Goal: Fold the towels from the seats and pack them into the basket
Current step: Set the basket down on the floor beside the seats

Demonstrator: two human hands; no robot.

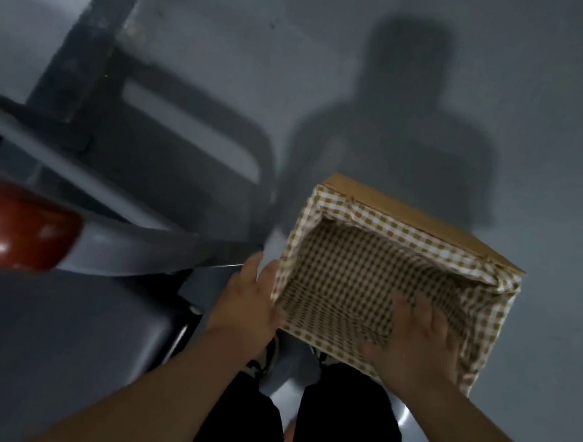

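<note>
My left hand (254, 301) is open. Its fingers are straight and lie flat on the outside of the left wall of the basket (432, 239). The thumb touches the near left corner.

My right hand (414, 341) is open too, with the fingers spread wide. It reaches over the near edge, close to the right corner. The fingers lie on the checked cloth (350, 272) inside the basket, and the thumb rests along the near rim. Neither hand is curled tight that I can see.

The basket sits between my two hands, just in front of my legs (241, 430), which are in black trousers. It is a box shape, tan on the outside, with brown and white checked cloth lining it and folded over the rim. Its open top faces up at me. Its long side runs from left to right, and the right end sits a bit nearer to me. I cannot tell if it stands on the floor (579, 152) or hangs just above it.

A shoe (266, 360) peeks out under the near left corner. My shadow (399, 131) falls on the grey floor beyond the basket. Off to the left is a shiny grey body (117, 250) with a red light (3, 221), all blurry, and a dark post (92, 48) behind it.
</note>
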